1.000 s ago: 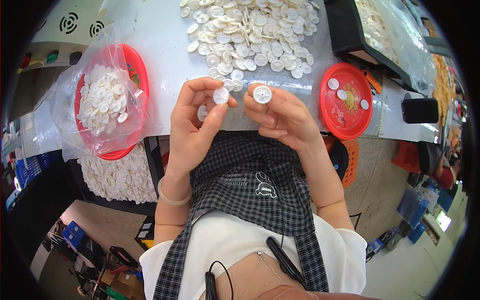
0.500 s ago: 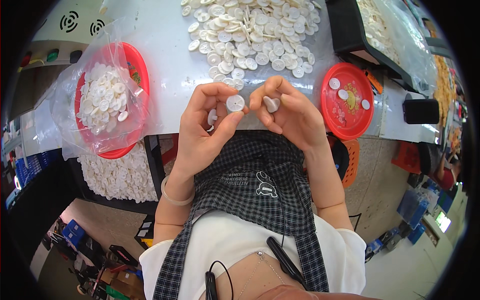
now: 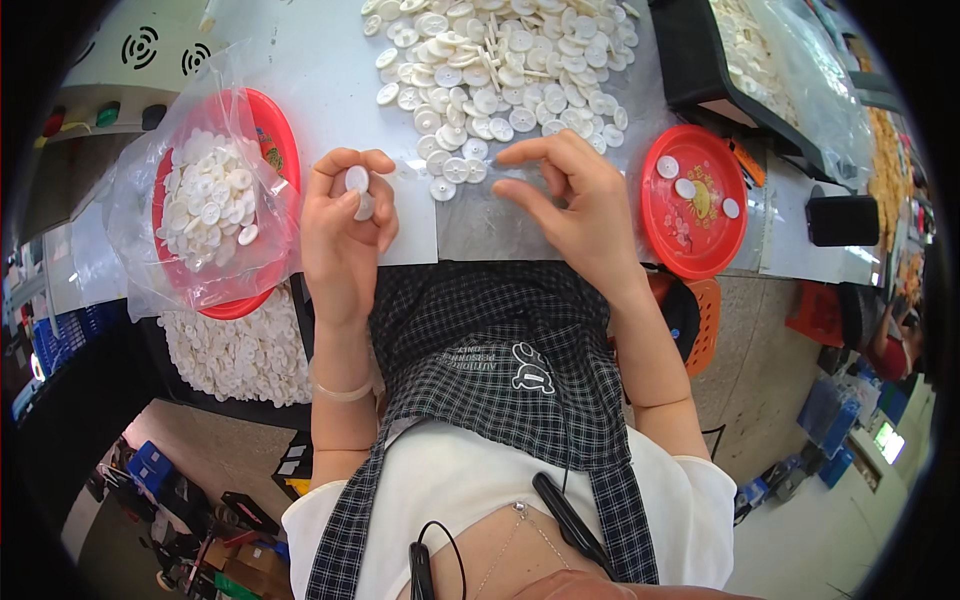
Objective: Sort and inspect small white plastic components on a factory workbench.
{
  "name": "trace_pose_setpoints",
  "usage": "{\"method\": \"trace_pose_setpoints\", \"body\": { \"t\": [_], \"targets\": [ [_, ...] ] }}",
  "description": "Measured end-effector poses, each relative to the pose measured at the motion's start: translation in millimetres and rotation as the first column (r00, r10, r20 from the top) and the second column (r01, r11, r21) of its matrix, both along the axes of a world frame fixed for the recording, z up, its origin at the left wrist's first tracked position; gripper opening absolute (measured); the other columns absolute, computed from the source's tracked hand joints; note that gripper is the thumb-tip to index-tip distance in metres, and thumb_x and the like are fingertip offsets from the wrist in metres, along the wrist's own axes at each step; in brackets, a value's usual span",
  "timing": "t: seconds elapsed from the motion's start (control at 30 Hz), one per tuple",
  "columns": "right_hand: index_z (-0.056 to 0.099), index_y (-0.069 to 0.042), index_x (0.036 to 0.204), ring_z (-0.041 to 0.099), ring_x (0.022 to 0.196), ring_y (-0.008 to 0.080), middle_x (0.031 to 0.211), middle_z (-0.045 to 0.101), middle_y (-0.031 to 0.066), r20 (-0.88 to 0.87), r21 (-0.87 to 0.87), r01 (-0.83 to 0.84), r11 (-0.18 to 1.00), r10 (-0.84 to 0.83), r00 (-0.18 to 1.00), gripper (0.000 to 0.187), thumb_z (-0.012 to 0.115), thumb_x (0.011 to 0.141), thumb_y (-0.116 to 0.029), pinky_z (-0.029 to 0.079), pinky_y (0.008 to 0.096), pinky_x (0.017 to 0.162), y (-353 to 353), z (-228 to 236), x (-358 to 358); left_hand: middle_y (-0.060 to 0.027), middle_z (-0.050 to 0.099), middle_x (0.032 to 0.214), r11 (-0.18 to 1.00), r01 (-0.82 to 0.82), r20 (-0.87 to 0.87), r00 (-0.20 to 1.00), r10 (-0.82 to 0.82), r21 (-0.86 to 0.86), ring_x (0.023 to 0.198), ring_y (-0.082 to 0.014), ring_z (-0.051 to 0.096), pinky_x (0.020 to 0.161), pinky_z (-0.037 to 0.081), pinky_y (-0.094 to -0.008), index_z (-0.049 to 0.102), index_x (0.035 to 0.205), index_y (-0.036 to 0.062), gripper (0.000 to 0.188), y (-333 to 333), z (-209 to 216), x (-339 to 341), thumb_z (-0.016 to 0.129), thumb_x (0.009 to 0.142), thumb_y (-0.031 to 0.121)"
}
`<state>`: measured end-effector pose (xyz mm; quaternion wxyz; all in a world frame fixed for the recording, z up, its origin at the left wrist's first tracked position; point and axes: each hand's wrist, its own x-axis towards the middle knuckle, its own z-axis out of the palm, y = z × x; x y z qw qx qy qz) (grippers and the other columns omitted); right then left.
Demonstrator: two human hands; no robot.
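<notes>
L hand [image 3: 345, 225], left of centre in the frame, is closed round small white discs: one white disc [image 3: 356, 179] pinched between thumb & forefinger tips, a 2nd disc [image 3: 366, 206] tucked just below it against the fingers. R hand [image 3: 570, 200], right of centre, is open & holds nothing; fingers spread, forefinger stretched left w/ its tip just beside the near edge of the loose pile of white discs [image 3: 500, 70] on the grey table [image 3: 320, 80]. That pile fills the upper centre of the frame.

Upper left: red bowl [image 3: 275, 140] lined w/ a clear plastic bag [image 3: 130, 200], heaped w/ more white discs. Below it, lower left, another mass of white discs [image 3: 235, 350] under the table edge. Right of the R hand, touching nothing: red plate [image 3: 695, 225] w/ three white discs on it. Upper right: black tray [image 3: 690, 60] under clear plastic. Person's checked apron [image 3: 500, 340] sits at centre-bottom.
</notes>
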<state>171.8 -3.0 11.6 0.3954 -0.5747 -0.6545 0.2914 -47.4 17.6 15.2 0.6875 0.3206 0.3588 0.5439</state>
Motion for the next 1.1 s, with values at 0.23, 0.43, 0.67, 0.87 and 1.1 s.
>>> {"method": "trace_pose_setpoints", "body": {
  "t": [0.23,0.43,0.67,0.87,1.1],
  "targets": [
    [0.071,-0.012,0.103,0.048,0.058,0.0127,0.071,0.049,0.0011,0.172,0.117,-0.021,0.993,0.001,0.985,0.032,0.08,0.072,-0.016,0.042,0.0266,0.053,7,-7,-14,0.0005,0.046,0.084,0.962,0.119,-0.675,0.733,0.081,0.244,0.071,-0.0047,0.042,0.056,0.035,-0.0154,0.061,0.106,0.0017,0.032,-5,-6,13,0.071,0.076,-0.003],
    [0.07,-0.011,0.102,0.051,0.057,0.0132,0.071,0.05,0.0016,0.239,0.147,-0.063,0.987,0.026,0.971,0.031,0.079,0.073,-0.017,0.043,0.0281,0.051,9,-10,-12,0.0011,0.042,0.08,0.923,0.245,-0.861,0.487,0.146,0.295,0.073,-0.0067,0.04,0.06,0.039,-0.0174,0.066,0.109,0.0011,0.038,0,-7,27,0.076,0.073,-0.003],
    [0.069,-0.009,0.1,0.046,0.054,0.0103,0.07,0.047,0.0008,0.237,0.21,-0.042,0.977,-0.01,0.972,0.028,0.079,0.075,-0.016,0.04,0.0255,0.048,2,-9,0,-0.001,0.047,0.069,0.886,0.327,-0.921,0.317,0.225,0.329,0.057,-0.0156,0.049,0.052,0.04,-0.0315,0.069,0.098,0.0114,0.026,4,-6,32,0.077,0.074,0.013],
    [0.069,-0.008,0.098,0.042,0.053,0.0089,0.068,0.046,-0.0007,0.222,0.266,-0.018,0.964,-0.043,0.974,0.032,0.083,0.071,-0.017,0.036,0.0243,0.045,-4,-2,3,-0.0011,0.045,0.066,0.881,0.357,-0.936,0.273,0.221,0.312,0.057,-0.0159,0.049,0.052,0.04,-0.0319,0.069,0.095,0.0116,0.023,6,-3,35,0.077,0.074,0.015],
    [0.069,-0.008,0.094,0.042,0.054,0.0067,0.067,0.044,-0.0015,0.209,0.27,-0.001,0.963,-0.058,0.976,0.033,0.085,0.068,-0.019,0.035,0.0233,0.046,-4,0,4,-0.0008,0.045,0.067,0.863,0.372,-0.927,0.287,0.242,0.34,0.058,-0.0159,0.049,0.053,0.04,-0.032,0.069,0.095,0.0122,0.025,6,-3,37,0.078,0.072,0.014]
  ]
}}
